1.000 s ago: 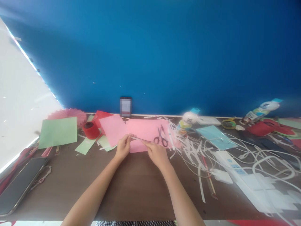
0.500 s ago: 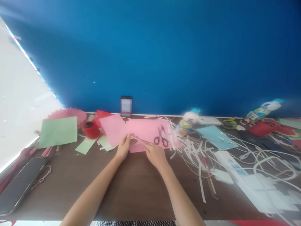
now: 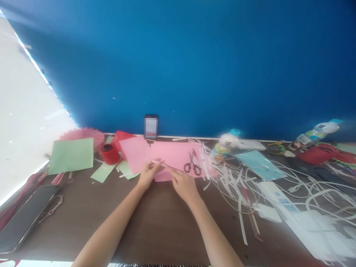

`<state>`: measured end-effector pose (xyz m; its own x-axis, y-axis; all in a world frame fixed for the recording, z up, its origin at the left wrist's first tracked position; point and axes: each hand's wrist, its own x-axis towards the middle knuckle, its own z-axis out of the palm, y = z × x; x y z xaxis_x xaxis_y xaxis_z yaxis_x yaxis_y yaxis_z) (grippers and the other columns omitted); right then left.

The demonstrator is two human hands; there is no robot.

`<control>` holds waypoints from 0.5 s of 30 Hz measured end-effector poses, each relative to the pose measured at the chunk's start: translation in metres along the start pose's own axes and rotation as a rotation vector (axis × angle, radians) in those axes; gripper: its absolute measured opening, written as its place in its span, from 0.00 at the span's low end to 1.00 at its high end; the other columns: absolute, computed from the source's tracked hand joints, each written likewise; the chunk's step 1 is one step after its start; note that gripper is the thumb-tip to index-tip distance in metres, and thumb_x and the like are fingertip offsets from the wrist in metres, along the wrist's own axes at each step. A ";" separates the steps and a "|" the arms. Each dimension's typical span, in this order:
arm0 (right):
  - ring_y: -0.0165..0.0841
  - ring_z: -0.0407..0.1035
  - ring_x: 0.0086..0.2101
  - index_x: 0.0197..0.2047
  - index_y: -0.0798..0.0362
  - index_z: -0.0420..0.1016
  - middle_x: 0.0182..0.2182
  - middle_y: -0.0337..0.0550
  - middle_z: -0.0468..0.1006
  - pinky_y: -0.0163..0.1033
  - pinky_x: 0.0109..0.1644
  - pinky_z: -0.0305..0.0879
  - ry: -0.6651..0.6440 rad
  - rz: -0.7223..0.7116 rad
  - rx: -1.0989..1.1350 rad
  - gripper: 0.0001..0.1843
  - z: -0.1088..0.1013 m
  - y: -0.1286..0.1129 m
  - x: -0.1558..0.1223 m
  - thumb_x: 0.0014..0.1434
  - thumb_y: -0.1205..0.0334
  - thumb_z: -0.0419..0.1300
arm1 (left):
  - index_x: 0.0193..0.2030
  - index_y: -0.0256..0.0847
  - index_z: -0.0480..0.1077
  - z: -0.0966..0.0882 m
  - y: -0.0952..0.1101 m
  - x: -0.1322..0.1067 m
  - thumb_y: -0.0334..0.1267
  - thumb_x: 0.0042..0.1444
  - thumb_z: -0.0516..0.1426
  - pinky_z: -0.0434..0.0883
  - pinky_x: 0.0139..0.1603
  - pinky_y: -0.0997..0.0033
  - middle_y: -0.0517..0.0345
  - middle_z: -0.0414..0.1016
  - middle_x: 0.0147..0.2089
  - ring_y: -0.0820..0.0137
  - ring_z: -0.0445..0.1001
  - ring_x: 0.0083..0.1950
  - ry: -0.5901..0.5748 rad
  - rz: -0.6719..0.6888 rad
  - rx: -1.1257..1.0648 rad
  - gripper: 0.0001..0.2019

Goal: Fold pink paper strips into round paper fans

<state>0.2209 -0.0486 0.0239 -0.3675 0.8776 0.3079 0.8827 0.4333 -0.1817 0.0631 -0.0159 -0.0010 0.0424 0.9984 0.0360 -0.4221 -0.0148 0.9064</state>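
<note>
My left hand [image 3: 148, 173] and my right hand [image 3: 182, 183] meet over the front edge of a pink paper sheet [image 3: 175, 155] on the brown table [image 3: 155, 218]. Between them they pinch a thin, pale paper strip [image 3: 163, 164]; each hand's fingers are closed on one end of it. Black-handled scissors [image 3: 192, 164] lie on the pink sheet just right of my right hand. A second pink sheet [image 3: 132, 152] overlaps to the left.
A green sheet [image 3: 71, 155], a red tape roll [image 3: 109, 154] and a pink paper fan [image 3: 83, 133] lie to the left. A phone [image 3: 23, 217] is at the near left. White paper strips [image 3: 230, 178], cables, a power strip [image 3: 274, 193], bottles [image 3: 226, 142] crowd the right. Blue wall behind.
My two hands have drawn a little closer together along the strip. The view has shifted slightly; nothing else on the table has moved.
</note>
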 end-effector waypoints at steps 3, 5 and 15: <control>0.31 0.68 0.33 0.56 0.43 0.59 0.35 0.42 0.74 0.32 0.31 0.63 0.045 -0.028 0.009 0.27 0.001 0.002 0.000 0.54 0.72 0.46 | 0.39 0.32 0.69 -0.001 -0.001 0.002 0.41 0.44 0.60 0.67 0.51 0.55 0.46 0.75 0.41 0.62 0.72 0.44 0.030 -0.011 -0.061 0.17; 0.31 0.67 0.35 0.55 0.44 0.61 0.37 0.44 0.72 0.32 0.32 0.63 0.121 -0.078 0.036 0.27 0.002 0.003 0.000 0.54 0.73 0.46 | 0.39 0.33 0.69 -0.003 0.000 0.004 0.40 0.44 0.61 0.67 0.51 0.57 0.47 0.75 0.41 0.62 0.73 0.44 0.082 -0.003 -0.114 0.16; 0.34 0.62 0.35 0.35 0.50 0.74 0.32 0.45 0.69 0.41 0.40 0.58 0.355 -0.187 0.120 0.11 0.006 0.001 -0.001 0.56 0.68 0.51 | 0.33 0.34 0.69 -0.017 0.009 0.012 0.37 0.44 0.61 0.66 0.51 0.62 0.53 0.74 0.38 0.71 0.74 0.39 0.313 0.127 -0.259 0.10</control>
<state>0.2203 -0.0475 0.0178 -0.3759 0.6652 0.6451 0.7621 0.6180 -0.1932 0.0440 -0.0036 0.0003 -0.2843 0.9584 -0.0251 -0.6216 -0.1643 0.7659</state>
